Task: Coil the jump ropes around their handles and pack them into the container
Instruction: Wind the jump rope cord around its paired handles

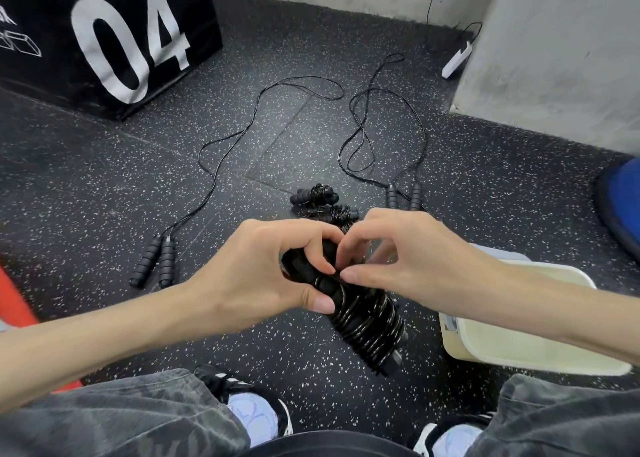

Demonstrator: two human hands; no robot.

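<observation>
Rope-packing roughly at its midpoint, judged from the floor. Far left: black box [104,37] marked 04. Next, one jump rope [154,264] lying uncoiled, handles side by side, cord trailing away across the speckled floor [86,186]. Centre, beyond the hands: two wound bundles [320,202] lying together, apparently finished but not yet packed. Just right of those, a second loose rope [403,197], handles together, cord looping toward the wall. Lower right: white container [519,349], nothing visible inside, though part hidden by the right forearm.

Centre foreground: third bundle [367,321] held above the floor, cord already wrapped tight round the paired handles. Left hand [256,276] curled round the upper end, thumb pressed against the coils. Right hand [398,259] pinching at the same end with thumb and fingertips, seemingly securing the last turn; cord end itself too small to make out.

Left to do: two ropes to coil, everything to pack.
</observation>
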